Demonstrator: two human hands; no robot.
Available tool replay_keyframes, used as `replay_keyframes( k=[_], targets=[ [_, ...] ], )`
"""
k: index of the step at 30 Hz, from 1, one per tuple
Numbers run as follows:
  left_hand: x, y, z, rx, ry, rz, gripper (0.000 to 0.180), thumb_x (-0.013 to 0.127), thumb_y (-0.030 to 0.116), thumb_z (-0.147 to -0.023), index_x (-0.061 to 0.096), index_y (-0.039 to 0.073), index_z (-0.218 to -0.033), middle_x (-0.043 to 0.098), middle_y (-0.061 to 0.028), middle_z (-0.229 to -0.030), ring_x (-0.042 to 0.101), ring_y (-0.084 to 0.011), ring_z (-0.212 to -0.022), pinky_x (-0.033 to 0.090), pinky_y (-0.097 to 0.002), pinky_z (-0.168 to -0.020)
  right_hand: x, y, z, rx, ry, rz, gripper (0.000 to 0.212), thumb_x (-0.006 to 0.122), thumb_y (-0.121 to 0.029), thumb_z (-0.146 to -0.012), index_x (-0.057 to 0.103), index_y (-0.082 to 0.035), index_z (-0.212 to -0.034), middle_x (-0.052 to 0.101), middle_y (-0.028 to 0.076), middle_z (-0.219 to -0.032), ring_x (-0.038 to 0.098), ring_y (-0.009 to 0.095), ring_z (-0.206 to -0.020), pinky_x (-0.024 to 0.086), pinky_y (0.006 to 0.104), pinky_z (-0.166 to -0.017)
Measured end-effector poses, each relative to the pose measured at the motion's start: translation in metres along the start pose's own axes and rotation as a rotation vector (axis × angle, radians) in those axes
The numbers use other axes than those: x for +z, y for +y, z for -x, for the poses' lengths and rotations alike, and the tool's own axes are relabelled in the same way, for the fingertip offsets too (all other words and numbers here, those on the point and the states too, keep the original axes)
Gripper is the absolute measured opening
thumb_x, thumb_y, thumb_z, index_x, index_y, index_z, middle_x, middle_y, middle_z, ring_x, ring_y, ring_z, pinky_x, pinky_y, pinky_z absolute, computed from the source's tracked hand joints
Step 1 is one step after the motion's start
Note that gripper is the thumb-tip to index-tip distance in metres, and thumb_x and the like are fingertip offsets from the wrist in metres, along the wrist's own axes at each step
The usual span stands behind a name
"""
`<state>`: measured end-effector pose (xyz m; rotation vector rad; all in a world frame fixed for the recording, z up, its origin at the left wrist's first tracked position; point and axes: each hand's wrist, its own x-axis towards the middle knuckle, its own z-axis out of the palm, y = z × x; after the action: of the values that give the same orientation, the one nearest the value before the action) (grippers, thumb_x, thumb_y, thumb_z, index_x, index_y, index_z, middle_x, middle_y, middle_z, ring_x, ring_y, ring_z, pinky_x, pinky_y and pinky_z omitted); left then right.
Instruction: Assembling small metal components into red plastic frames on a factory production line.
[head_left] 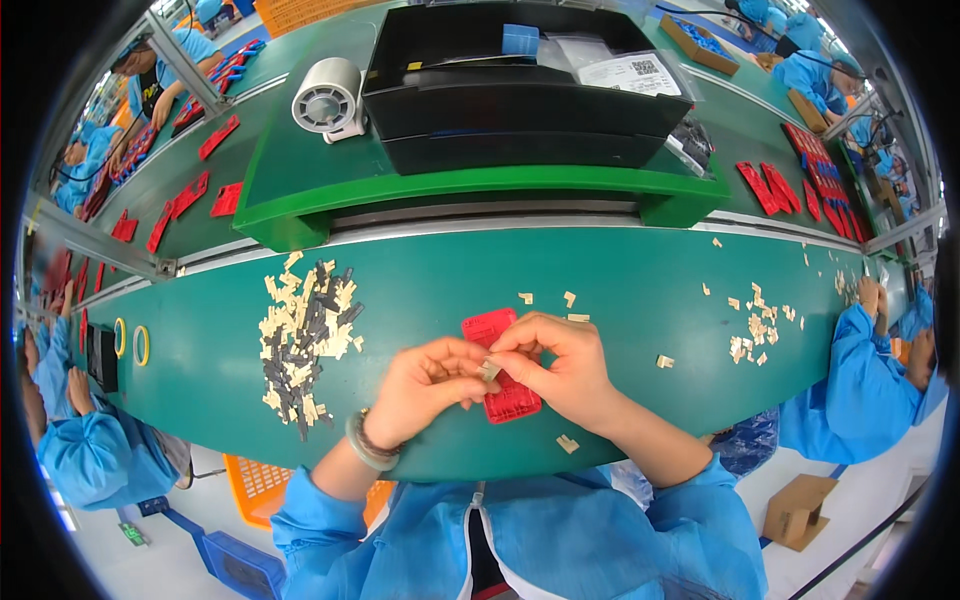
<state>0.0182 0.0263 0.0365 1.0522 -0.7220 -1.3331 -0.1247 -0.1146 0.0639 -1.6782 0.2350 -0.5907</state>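
Note:
Over a red plastic panel on the green table, my two hands come together. My left hand, with a bracelet at the wrist, pinches a small cream-coloured plastic piece. The thumb and forefinger of my right hand are closed at the same piece, touching it from the other side. The fingers partly cover the panel and the piece. To the left lies a pile of cream and dark grey small pieces. A few loose cream pieces are scattered around the panel.
A green raised shelf beyond my hands carries a black bin and a white fan. More cream pieces lie at the right, near a co-worker's blue sleeve. Tape rings sit at the far left.

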Motion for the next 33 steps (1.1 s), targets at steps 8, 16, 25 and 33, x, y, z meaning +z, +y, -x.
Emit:
replay_keyframes(
  k=[8, 16, 25, 33],
  targets=[
    [0.021, 0.001, 0.005, 0.152, 0.198, -0.179, 0.008, 0.061, 0.004, -0.092, 0.064, -0.002, -0.095, 0.065, -0.0068, -0.087, 0.059, -0.0109, -0.077, 0.048, -0.0224, -0.068, 0.003, 0.008, 0.007, -0.461, 0.155, 0.625, 0.015, 0.072, -0.004, -0.077, 0.065, -0.004, -0.089, 0.062, 0.006, -0.081, 0.062, 0.016, -0.061, 0.051, 0.0269, -0.055],
    [0.020, 0.007, -0.002, 0.650, 0.169, -0.800, 0.008, 0.072, 0.005, -0.079, 0.065, 0.003, -0.082, 0.064, -0.0091, -0.093, 0.061, -0.0198, -0.088, 0.048, -0.0320, -0.079, -0.001, 0.010, 0.020, -0.167, -0.026, 0.356, 0.014, 0.068, -0.001, -0.075, 0.065, -0.005, -0.088, 0.064, 0.006, -0.080, 0.061, 0.022, -0.059, 0.051, 0.0310, -0.053],
    [0.021, -0.002, -0.009, 1.144, -0.119, -1.371, 0.021, 0.075, 0.008, -0.073, 0.063, -0.001, -0.089, 0.066, -0.0128, -0.091, 0.063, -0.0254, -0.080, 0.053, -0.0331, -0.067, -0.054, 0.009, 0.039, -0.041, 0.087, 0.695, 0.027, 0.068, 0.002, -0.069, 0.063, -0.010, -0.093, 0.059, 0.006, -0.098, 0.061, 0.027, -0.090, 0.051, 0.0355, -0.072],
    [0.025, -0.009, -0.013, 1.283, 0.011, -1.396, 0.026, 0.068, 0.011, -0.066, 0.063, -0.002, -0.088, 0.066, -0.0144, -0.085, 0.062, -0.0245, -0.074, 0.051, -0.0335, -0.058, -0.032, 0.001, 0.022, -0.175, -0.336, 0.472, 0.027, 0.079, -0.012, -0.067, 0.057, -0.009, -0.080, 0.058, 0.002, -0.089, 0.058, 0.021, -0.079, 0.048, 0.0316, -0.064]
  ],
)
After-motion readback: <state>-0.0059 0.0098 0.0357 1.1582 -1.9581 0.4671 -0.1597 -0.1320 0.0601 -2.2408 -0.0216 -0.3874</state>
